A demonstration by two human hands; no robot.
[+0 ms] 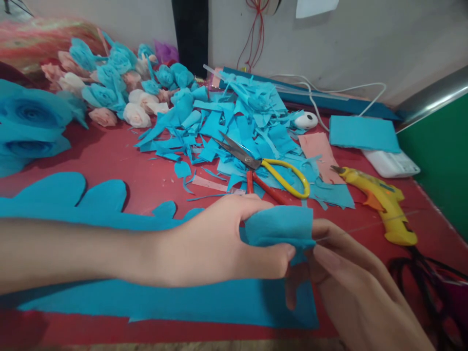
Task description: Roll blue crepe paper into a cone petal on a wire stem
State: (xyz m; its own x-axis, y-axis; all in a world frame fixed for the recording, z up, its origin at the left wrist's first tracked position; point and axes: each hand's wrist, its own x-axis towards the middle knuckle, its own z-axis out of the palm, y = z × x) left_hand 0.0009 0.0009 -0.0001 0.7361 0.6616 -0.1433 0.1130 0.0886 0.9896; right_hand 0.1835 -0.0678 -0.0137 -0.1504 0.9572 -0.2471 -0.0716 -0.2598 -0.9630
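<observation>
The left hand (219, 243) and right hand (343, 278) both pinch a small folded blue crepe-paper piece (280, 226) above the large scalloped blue paper sheet (146, 297). Uneven pulling could tear the thin paper; the yellow hot-glue gun (383, 202) lies near the right wrist, a likely burn hazard.

— Any words, labels or numbers to read here?
— None. The glue gun (380, 204) and the scissors (263, 170) show no legible brand, and the white paper (316, 7) on the wall is blank from here.
</observation>
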